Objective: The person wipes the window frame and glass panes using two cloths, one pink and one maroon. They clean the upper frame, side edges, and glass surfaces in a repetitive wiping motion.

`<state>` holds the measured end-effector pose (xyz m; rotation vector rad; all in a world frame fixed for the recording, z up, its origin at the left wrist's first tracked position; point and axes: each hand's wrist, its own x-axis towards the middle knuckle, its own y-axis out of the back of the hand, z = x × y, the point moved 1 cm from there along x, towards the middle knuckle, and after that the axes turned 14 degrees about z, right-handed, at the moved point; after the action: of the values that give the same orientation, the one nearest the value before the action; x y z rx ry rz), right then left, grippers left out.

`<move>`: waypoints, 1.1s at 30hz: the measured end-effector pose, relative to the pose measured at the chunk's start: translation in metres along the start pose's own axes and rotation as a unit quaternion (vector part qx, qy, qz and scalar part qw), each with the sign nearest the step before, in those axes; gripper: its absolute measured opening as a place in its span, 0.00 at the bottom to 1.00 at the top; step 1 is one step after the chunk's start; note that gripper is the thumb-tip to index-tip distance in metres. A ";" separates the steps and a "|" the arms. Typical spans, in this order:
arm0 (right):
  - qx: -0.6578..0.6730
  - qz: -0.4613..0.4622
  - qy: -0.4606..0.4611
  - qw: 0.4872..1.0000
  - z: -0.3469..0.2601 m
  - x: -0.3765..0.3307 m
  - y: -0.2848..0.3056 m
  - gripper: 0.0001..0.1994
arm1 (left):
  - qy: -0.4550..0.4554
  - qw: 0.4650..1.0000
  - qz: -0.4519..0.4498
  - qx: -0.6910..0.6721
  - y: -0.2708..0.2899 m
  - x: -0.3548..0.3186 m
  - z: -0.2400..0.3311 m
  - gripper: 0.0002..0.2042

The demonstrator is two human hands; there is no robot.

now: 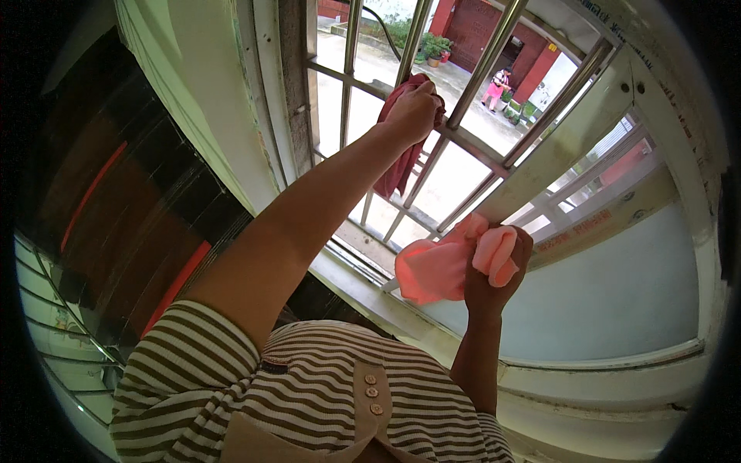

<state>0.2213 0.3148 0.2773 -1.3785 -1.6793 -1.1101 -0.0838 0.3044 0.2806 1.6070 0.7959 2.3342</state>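
Observation:
My left arm stretches up to the metal window bars (pixel 488 62). There my left hand (pixel 414 114) is closed on a dark red cloth (pixel 398 171), pressed against a crossbar, and the cloth's lower part hangs down along the bars. Lower and to the right, my right hand (pixel 494 293) grips a bunched pink cloth (pixel 434 268) beside the window frame. One fold of the pink cloth bulges over the fingers, and a loose part spreads out to the left. The fingertips of both hands are partly hidden by cloth.
A pale window sash (pixel 610 301) with a glass pane stands close on the right. Left of the opening hangs a light curtain (pixel 174 85), near dark panels with red strips (pixel 93 197). Outside, a person (pixel 498 86) stands near potted plants (pixel 434 58).

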 end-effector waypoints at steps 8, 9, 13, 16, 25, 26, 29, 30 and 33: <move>0.010 -0.005 -0.036 0.999 0.000 -0.001 -0.001 0.12 | -0.051 0.998 0.014 -0.046 0.014 -0.011 -0.005 0.05; 0.003 -0.006 -0.036 0.999 0.001 -0.001 -0.001 0.12 | -0.056 0.998 0.003 -0.021 0.007 -0.005 -0.005 0.06; -0.007 -0.002 -0.047 0.999 0.000 -0.001 -0.003 0.12 | -0.038 0.998 -0.040 0.042 -0.023 0.014 -0.008 0.06; -0.010 -0.010 -0.036 0.999 0.000 -0.001 -0.003 0.13 | -0.016 0.998 -0.022 0.053 -0.035 0.021 -0.007 0.06; -0.002 -0.020 -0.008 1.000 0.003 -0.001 -0.001 0.13 | -0.043 0.989 0.044 -0.133 0.011 -0.020 0.007 0.05; -0.001 -0.019 -0.009 1.000 0.004 -0.001 0.000 0.13 | -0.098 0.988 0.035 -0.111 0.023 -0.022 0.007 0.06; 0.020 -0.017 -0.005 1.000 0.005 -0.001 0.001 0.14 | -0.092 0.984 -0.064 -0.142 0.053 -0.029 0.004 0.07; 0.031 -0.016 -0.003 0.999 0.006 0.000 0.001 0.14 | -0.011 0.988 -0.056 -0.141 0.062 -0.027 0.001 0.08; 0.003 -0.019 -0.001 1.000 0.006 0.000 0.001 0.14 | 0.071 0.984 -0.010 -0.165 0.076 -0.025 0.005 0.10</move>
<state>0.2227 0.3202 0.2756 -1.3494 -1.7151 -1.1240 -0.0592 0.2313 0.3027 1.3013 0.4169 2.4319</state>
